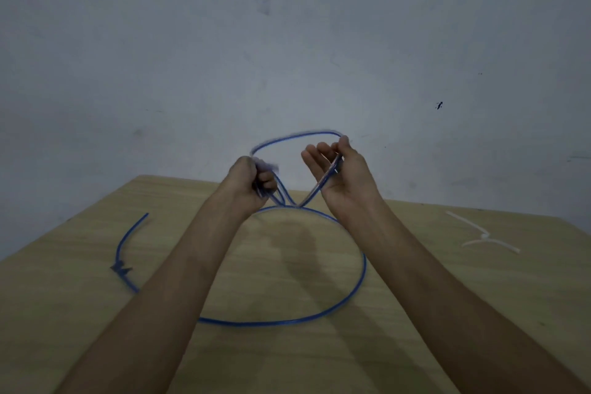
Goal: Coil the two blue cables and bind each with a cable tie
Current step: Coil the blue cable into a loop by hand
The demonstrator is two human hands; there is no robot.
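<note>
A blue cable (pixel 358 278) lies in a wide loop on the wooden table (pixel 415 313) and rises to both hands. My left hand (pixel 249 179) is closed in a fist around several gathered strands of it. My right hand (pixel 342 173) pinches the cable between thumb and forefinger, other fingers spread. An arc of cable (pixel 294 137) spans between the two hands above the table. A second length of blue cable (pixel 123 243) curves along the table's left side, its dark end near my left forearm. White cable ties (pixel 479 237) lie at the table's right.
A bare grey wall (pixel 287 41) stands behind the table. The table's far edge runs just behind my hands, and its left edge slants down toward the frame's left side.
</note>
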